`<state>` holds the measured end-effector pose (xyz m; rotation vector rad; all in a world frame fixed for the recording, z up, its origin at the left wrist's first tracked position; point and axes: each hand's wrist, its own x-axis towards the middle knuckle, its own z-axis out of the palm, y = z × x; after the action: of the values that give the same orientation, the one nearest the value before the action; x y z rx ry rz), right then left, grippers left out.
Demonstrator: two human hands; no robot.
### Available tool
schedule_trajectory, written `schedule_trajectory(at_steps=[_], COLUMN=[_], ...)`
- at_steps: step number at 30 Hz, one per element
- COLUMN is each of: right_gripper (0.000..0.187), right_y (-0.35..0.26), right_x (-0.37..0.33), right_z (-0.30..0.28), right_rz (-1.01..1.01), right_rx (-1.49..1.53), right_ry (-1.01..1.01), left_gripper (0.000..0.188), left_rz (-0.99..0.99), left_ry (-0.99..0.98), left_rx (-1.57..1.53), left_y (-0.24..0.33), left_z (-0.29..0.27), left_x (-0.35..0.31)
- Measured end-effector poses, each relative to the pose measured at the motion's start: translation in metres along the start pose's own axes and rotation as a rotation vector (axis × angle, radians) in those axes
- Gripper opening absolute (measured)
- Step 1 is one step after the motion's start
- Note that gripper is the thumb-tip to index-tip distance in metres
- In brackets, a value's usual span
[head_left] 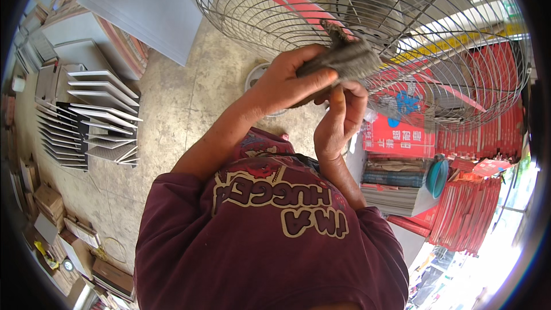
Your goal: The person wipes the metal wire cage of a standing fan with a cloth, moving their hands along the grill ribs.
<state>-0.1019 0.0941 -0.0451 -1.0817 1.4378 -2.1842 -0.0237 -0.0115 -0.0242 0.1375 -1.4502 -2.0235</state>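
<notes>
A large fan with a round wire cage (270, 20) and red blades stands in front of me. Between the thumb and fingers of my left hand (287, 83) is a bunched, dirty grey rag (344, 60), held up against the near side of the cage. My right hand (342, 117) is just below the rag, thumb up and fingers curled together. What those fingers pinch, if anything, is hidden at the rag's lower edge. The rag covers part of the cage wires behind it.
At left, a black rack (80, 117) holds several tilted panels, with large grey boards (149, 11) beyond it. Stacked red packages (470, 212) stand at right, near a teal round object (437, 178). Cardboard boxes (50, 201) sit at the lower left. The floor (166, 97) is concrete.
</notes>
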Motion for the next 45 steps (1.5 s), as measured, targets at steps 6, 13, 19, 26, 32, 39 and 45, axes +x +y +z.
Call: schedule_trajectory(at_steps=[6, 13, 19, 26, 32, 39, 45], right_gripper=[0.018, 0.023, 0.058, 0.063, 0.052, 0.043, 0.040], right_y=[0.007, 0.017, 0.028, 0.017, 0.021, 0.019, 0.032], right_x=[-0.001, 0.004, 0.007, 0.012, 0.004, 0.010, 0.001], right_z=[0.002, -0.007, -0.012, 0.000, -0.015, -0.014, -0.019], right_rz=[0.236, 0.333, 0.590, 0.511, 0.336, 0.336, 0.562], right_rx=[0.007, -0.055, 0.103, 0.350, 0.123, 0.081, 0.169], right_ry=[-0.017, 0.029, -0.014, -0.080, 0.108, 0.115, 0.145], left_gripper=[0.022, 0.026, 0.031, 0.035, 0.031, 0.033, 0.023], left_rz=[-0.288, -0.352, -0.347, -0.336, -0.357, -0.382, -0.355], left_ry=[0.210, 0.285, 0.112, 0.029, -0.008, 0.182, 0.293], left_rx=[-0.288, -0.378, -0.249, -0.273, -0.257, -0.432, -0.521], left_y=[-0.038, -0.040, -0.035, -0.043, -0.039, -0.052, -0.060], left_z=[-0.017, -0.020, -0.021, -0.016, -0.007, -0.007, -0.005], left_x=[-0.007, -0.016, -0.020, -0.022, -0.008, 0.001, -0.002])
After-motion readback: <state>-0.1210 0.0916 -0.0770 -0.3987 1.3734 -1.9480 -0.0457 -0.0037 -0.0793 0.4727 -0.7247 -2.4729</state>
